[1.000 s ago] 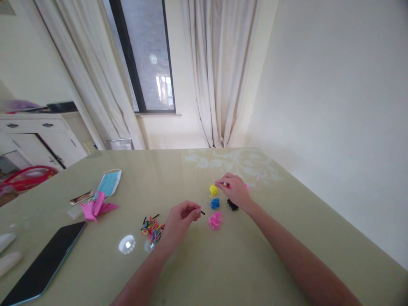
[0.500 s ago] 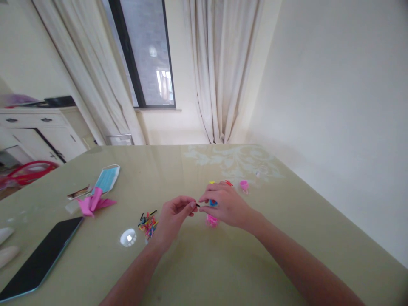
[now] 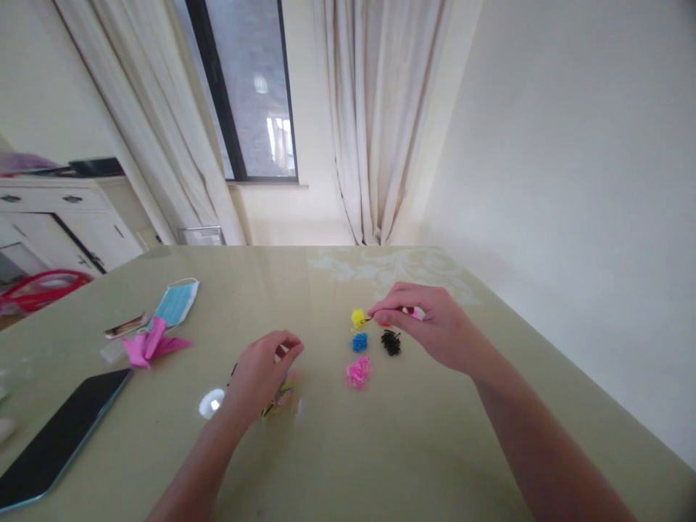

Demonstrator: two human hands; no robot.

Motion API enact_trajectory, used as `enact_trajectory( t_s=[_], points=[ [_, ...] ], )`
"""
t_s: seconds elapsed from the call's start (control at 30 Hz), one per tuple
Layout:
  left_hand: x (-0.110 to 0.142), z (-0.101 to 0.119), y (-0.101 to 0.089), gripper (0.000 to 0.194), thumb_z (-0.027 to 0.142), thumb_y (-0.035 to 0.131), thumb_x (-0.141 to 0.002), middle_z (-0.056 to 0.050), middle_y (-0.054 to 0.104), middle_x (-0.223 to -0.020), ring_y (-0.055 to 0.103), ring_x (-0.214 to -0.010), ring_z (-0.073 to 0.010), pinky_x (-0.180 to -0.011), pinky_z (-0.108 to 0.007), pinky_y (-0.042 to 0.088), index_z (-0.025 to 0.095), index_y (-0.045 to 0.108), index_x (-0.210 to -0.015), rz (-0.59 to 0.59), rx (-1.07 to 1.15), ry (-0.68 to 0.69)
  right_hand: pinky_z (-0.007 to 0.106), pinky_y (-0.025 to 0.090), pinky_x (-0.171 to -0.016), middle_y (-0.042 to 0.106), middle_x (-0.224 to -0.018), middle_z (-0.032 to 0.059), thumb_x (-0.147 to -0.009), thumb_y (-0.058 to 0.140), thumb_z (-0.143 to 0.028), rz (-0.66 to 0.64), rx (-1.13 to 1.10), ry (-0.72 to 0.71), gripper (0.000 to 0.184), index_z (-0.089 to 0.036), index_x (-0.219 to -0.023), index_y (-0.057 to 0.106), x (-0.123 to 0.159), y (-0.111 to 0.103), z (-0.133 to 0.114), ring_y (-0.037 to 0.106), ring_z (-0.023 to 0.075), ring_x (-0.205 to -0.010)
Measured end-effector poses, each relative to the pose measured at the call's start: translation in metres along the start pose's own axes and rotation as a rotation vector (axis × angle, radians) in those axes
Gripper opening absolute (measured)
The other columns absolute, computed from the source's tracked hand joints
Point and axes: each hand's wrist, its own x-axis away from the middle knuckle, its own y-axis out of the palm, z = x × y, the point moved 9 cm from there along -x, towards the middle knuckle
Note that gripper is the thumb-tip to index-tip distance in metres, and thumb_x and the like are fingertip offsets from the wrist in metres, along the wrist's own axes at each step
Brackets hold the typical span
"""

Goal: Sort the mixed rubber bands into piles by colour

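My right hand (image 3: 429,322) pinches a small black rubber band (image 3: 366,320) between thumb and fingertips, beside a yellow pile of bands (image 3: 357,317). Below it lie a blue pile (image 3: 359,342), a black pile (image 3: 390,342) and a pink pile (image 3: 358,372). Red bands (image 3: 384,324) show only in part under that hand. My left hand (image 3: 266,366) is closed, thumb and fingertips together; whether anything is between them I cannot make out. It hovers over a mixed-colour pile of bands (image 3: 280,397), which it partly hides.
A white shiny round object (image 3: 212,403) sits left of my left wrist. Farther left are a dark tablet (image 3: 65,435), a pink folded paper bird (image 3: 149,346) and a blue face mask (image 3: 175,304). A pink object (image 3: 416,313) is mostly behind my right hand. The wall borders the table's right side.
My hands have come apart. The right moved right and up with the black rubber band; the left moved left over the mixed pile. The black pile and other piles are now uncovered.
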Motion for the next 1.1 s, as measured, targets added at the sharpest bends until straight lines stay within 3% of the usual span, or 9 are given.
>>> enact_trajectory(
  t_s=[0.23, 0.47, 0.6, 0.8, 0.9, 1.1],
  points=[
    [0.001, -0.036, 0.023, 0.01, 0.028, 0.065, -0.08, -0.004, 0.075, -0.09, 0.068, -0.086, -0.0227, -0.077, -0.03, 0.044, 0.025, 0.074, -0.084, -0.218, -0.256, -0.058, 0.03, 0.052, -0.064, 0.077, -0.084, 0.0023, -0.097, 0.069, -0.033, 0.017, -0.015, -0.029, 0.016, -0.027, -0.096, 0.084, 0.008, -0.02, -0.018, 0.068, 0.0174, -0.075],
    [-0.001, -0.037, 0.029, 0.011, 0.027, 0.063, -0.083, -0.004, 0.075, -0.086, 0.068, -0.085, -0.0226, -0.076, -0.03, 0.043, 0.024, 0.073, -0.079, -0.219, -0.289, -0.053, 0.028, 0.05, -0.065, 0.077, -0.086, 0.0013, -0.095, 0.072, -0.033, 0.005, 0.006, -0.019, 0.013, -0.028, -0.097, 0.084, 0.01, -0.024, -0.019, 0.068, 0.0164, -0.076],
    [-0.002, -0.032, 0.033, 0.011, 0.025, 0.063, -0.087, -0.005, 0.073, -0.091, 0.067, -0.088, -0.0213, -0.079, -0.03, 0.044, 0.021, 0.072, -0.085, -0.238, -0.337, -0.056, 0.027, 0.047, -0.07, 0.077, -0.082, 0.0002, -0.092, 0.073, -0.029, -0.083, 0.154, 0.091, 0.012, -0.027, -0.09, 0.084, 0.001, -0.013, 0.021, 0.067, 0.0149, -0.074],
    [-0.002, -0.028, 0.04, 0.014, 0.025, 0.061, -0.092, -0.005, 0.07, -0.092, 0.066, -0.089, -0.0205, -0.081, -0.029, 0.043, 0.021, 0.072, -0.085, -0.303, -0.382, -0.032, 0.026, 0.039, -0.063, 0.076, -0.074, 0.0046, -0.085, 0.072, -0.02, -0.515, 0.534, 0.456, 0.013, -0.017, -0.078, 0.082, 0.01, 0.028, 0.121, 0.067, 0.0177, -0.072],
    [-0.001, -0.034, 0.047, 0.019, 0.027, 0.053, -0.097, -0.006, 0.066, -0.095, 0.065, -0.09, -0.0216, -0.082, -0.031, 0.044, 0.02, 0.068, -0.087, -0.308, -0.395, 0.007, 0.025, 0.039, -0.061, 0.075, -0.071, 0.0046, -0.081, 0.075, -0.022, -0.583, 0.536, 0.507, 0.009, -0.017, -0.078, 0.082, 0.015, 0.04, 0.139, 0.068, 0.0178, -0.07],
    [0.002, -0.031, 0.057, 0.027, 0.023, 0.034, -0.101, -0.011, 0.062, -0.105, 0.062, -0.102, -0.0253, -0.094, -0.037, 0.044, 0.019, 0.059, -0.092, -0.241, -0.436, 0.144, 0.025, 0.041, -0.062, 0.079, -0.087, 0.0066, -0.079, 0.079, -0.025, -0.596, 0.59, 0.576, 0.008, -0.019, -0.084, 0.082, 0.019, 0.05, 0.151, 0.072, 0.0208, -0.082]
  ],
)
